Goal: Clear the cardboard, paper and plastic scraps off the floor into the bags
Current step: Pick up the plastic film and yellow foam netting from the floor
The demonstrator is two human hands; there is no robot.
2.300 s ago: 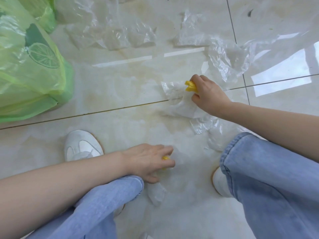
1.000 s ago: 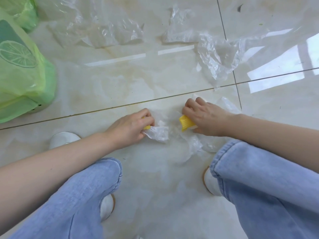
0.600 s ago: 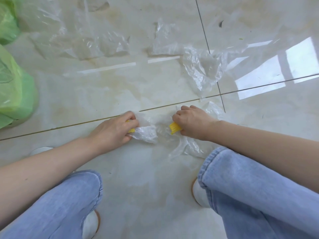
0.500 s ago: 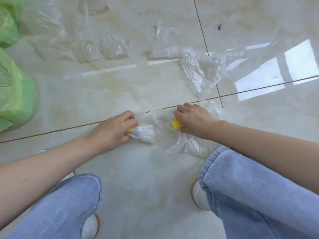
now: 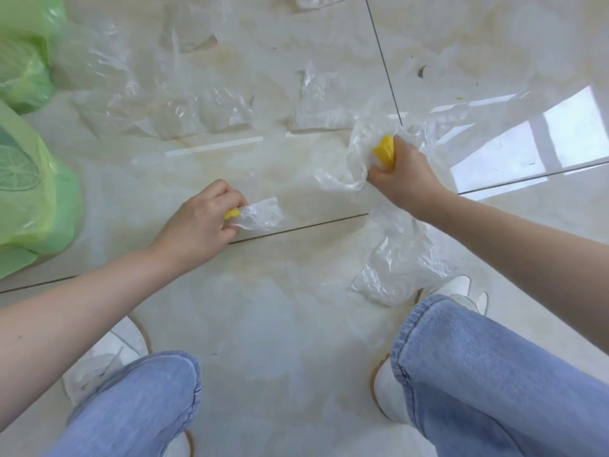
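Spreading across the whole view, the glossy tiled floor (image 5: 263,324) carries a green lemon-print bag (image 5: 29,199) at nine o'clock and loose clear plastic scraps (image 5: 171,107) toward twelve. At two o'clock the right hand (image 5: 400,176) has its fingers closed on crumpled clear film (image 5: 354,156) and a yellow piece (image 5: 384,153). Near centre, the left hand (image 5: 197,222) pinches a small clear scrap (image 5: 262,214) and a yellow bit (image 5: 231,214).

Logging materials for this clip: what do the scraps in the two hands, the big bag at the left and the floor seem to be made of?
Scraps in the left hand and right hand: thin clear plastic film, crinkled, glossy, see-through. A yellow piece shows in each; material unclear. Green bag: translucent thin plastic with a printed citrus slice. Floor: polished pale tile, mirror-like reflections, dark grout lines.
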